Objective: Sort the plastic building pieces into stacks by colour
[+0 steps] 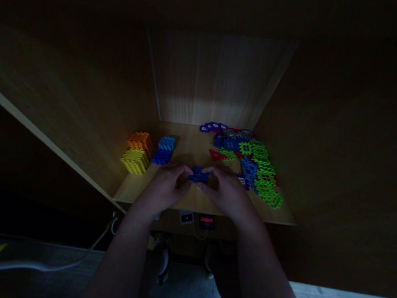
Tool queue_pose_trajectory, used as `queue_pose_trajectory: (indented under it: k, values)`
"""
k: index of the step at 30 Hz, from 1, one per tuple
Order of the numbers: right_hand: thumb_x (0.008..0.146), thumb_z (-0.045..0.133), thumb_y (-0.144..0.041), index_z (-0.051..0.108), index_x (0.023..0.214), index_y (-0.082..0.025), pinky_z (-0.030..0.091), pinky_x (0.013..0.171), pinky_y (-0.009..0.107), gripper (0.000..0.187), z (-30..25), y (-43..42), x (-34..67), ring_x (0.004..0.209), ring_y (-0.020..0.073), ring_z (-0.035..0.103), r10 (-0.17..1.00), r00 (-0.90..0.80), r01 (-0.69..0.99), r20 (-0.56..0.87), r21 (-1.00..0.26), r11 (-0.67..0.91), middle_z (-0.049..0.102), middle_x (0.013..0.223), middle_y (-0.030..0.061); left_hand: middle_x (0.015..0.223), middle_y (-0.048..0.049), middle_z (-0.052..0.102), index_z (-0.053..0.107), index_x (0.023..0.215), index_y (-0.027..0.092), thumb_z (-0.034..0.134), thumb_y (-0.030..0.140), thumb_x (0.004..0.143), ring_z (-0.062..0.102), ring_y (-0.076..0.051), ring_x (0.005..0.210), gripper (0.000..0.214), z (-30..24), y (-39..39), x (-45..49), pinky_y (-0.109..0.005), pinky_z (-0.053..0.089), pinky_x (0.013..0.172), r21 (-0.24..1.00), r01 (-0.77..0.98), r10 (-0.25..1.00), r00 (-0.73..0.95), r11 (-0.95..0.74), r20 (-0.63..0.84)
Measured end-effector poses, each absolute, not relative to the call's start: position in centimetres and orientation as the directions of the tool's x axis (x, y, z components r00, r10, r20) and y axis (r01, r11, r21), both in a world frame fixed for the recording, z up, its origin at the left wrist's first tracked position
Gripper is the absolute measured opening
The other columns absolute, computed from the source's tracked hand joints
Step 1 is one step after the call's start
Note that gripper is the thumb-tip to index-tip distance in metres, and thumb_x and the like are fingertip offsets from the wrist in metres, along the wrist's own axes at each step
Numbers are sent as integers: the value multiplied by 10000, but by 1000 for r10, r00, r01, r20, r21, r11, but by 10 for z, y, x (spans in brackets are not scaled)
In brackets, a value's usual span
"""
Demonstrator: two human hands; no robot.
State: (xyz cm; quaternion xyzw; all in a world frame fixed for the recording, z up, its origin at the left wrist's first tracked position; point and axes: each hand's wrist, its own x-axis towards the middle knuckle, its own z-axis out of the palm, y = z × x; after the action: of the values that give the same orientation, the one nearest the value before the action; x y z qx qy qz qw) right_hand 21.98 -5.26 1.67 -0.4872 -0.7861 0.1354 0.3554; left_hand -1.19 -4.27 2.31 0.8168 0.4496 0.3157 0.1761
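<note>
Between my two hands is a dark blue plastic building piece point(200, 175) with notched edges, held just above the wooden shelf. My left hand point(171, 184) pinches its left side with thumb and fingers. On its right side my right hand point(225, 188) pinches it the same way. Whether it is one piece or a few together I cannot tell. Left of my left hand stand a dark blue stack point(161, 157) and a lighter blue stack point(166, 143) of similar pieces. Beyond my right hand lie loose blue pieces point(248, 170) and a purple piece point(241, 180), partly hidden by the hand.
At the left wall stand a yellow stack point(135, 161) and an orange stack point(139, 140). Green pieces point(265, 178), red pieces point(215, 155) and purple pieces point(213, 127) spread over the right side. Wooden panels enclose the shelf point(185, 135). Two small devices with cables sit below its front edge.
</note>
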Motion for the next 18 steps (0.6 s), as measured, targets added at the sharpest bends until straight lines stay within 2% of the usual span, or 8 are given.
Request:
queue_pose_trajectory:
  k: [4,10,18]
  values:
    - [895,862,-205,730,1174,-252,583,1015,419,312,17,-52,219,1132,270,762,881,-227,663,415,-597,452,809,1188,75,1169,-44,789,721,1129,253,710,194,955,727,-254,1145,184,21,-42,-12,-411,557,1000,579,619,848,395,-530,354]
    - [900,851,-218,730,1189,-269,593,1014,408,317,16,-53,219,1126,260,780,882,-246,655,403,-601,458,821,1200,59,1153,-47,795,721,1103,241,734,188,932,733,-256,1112,180,21,-41,-13,-420,557,1005,578,624,850,391,-526,352]
    - [926,825,-285,730,1172,-272,607,996,408,265,15,-53,221,1089,256,797,894,-170,620,414,-661,424,830,1168,44,1142,-41,801,719,1116,244,744,187,916,740,-253,1106,209,23,-41,-13,-406,561,1011,577,626,851,375,-524,366]
